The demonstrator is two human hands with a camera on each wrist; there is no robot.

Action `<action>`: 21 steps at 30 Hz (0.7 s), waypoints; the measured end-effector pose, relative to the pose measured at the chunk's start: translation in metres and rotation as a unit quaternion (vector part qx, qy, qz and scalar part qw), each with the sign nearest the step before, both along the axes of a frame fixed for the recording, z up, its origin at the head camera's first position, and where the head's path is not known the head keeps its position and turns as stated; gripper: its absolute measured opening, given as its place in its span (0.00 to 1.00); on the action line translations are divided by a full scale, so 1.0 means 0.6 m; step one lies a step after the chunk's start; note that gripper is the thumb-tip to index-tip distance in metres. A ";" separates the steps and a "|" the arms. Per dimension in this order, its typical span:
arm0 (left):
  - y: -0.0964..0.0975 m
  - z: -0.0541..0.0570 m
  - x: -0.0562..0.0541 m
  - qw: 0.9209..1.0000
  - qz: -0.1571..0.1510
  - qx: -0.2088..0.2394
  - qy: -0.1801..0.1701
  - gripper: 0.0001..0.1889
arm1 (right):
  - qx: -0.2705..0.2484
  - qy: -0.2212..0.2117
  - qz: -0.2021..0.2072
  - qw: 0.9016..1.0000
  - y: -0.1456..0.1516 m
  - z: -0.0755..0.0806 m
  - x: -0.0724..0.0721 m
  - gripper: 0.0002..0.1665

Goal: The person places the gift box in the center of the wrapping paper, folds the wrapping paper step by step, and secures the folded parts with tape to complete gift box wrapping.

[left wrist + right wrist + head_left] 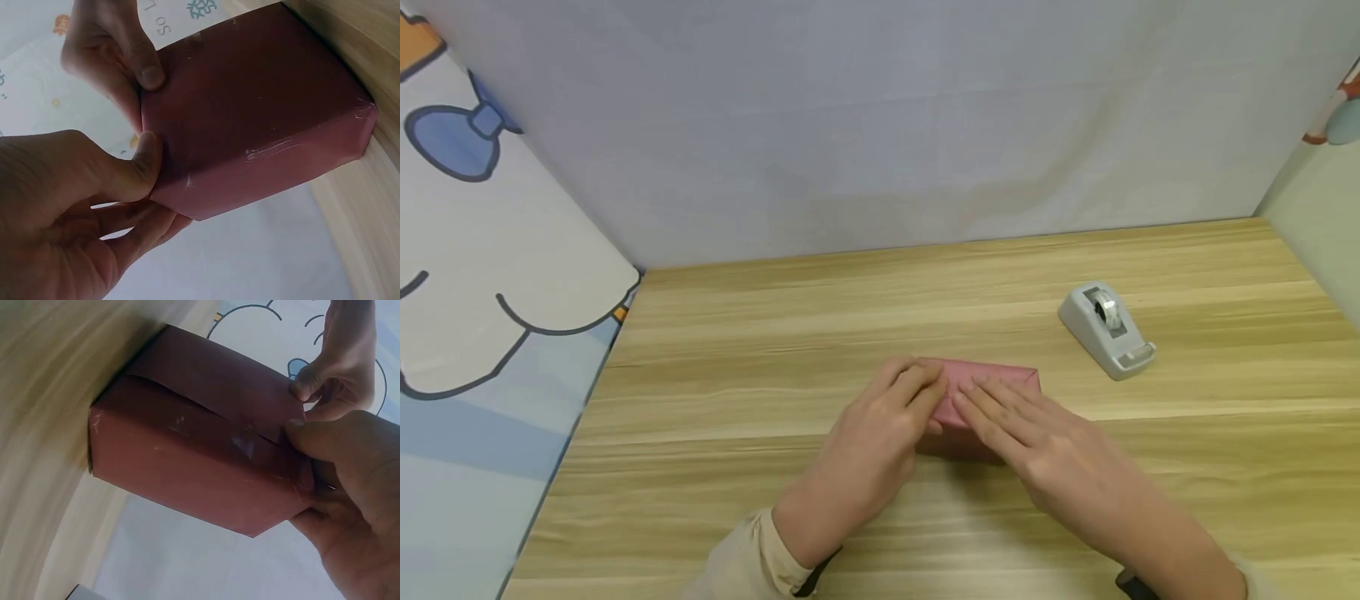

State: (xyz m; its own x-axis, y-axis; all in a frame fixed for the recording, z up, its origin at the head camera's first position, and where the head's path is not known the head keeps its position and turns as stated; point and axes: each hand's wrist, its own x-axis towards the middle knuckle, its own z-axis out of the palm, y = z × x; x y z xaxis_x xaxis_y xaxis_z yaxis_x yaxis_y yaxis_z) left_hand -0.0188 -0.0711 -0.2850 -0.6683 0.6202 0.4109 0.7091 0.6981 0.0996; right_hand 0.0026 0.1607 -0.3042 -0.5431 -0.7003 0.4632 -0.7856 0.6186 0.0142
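Observation:
A box wrapped in dark red paper (pixel 958 442) stands on the wooden table, its top face pinker in the light. My left hand (pixel 880 425) holds its upper left part, thumb (pixel 147 164) on the near side and bent fingers over the top. From the right, my right hand (pixel 1045 442) grips the same upper end, its fingers lying across the top and its thumb (pixel 306 439) against the near side. In the right wrist view, a paper seam runs down the wrapped box (pixel 187 462), with a small clear patch, perhaps tape, near its upper end.
A grey tape dispenser (pixel 1105 329) with a clear roll sits on the table (pixel 737 350), right of the box and farther back. Behind the table hangs a pale cloth (pixel 880 133). A cartoon-printed panel (pixel 490 250) borders the left side.

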 end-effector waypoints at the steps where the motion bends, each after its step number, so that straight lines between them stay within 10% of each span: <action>1: -0.001 -0.001 -0.001 1.000 -0.007 -0.007 0.007 0.20 | -0.004 0.010 0.003 1.000 0.000 -0.001 0.001 0.27; 11: -0.051 -0.036 -0.057 0.979 -0.198 0.033 0.024 0.23 | -0.113 0.016 0.034 0.993 0.008 -0.005 -0.018 0.26; 21: -0.036 -0.056 -0.055 0.982 -0.169 0.032 0.084 0.24 | -0.121 0.014 0.009 0.992 0.014 -0.010 -0.023 0.27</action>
State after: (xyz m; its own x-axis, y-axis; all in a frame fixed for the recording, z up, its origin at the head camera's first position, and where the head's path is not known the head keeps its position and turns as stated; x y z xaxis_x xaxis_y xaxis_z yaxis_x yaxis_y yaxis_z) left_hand -0.0519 -0.0926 -0.3184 -0.3484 0.7639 0.5432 0.9090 0.4167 -0.0031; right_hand -0.0111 0.1692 -0.3105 -0.5163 -0.5755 0.6342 -0.7976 0.5929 -0.1112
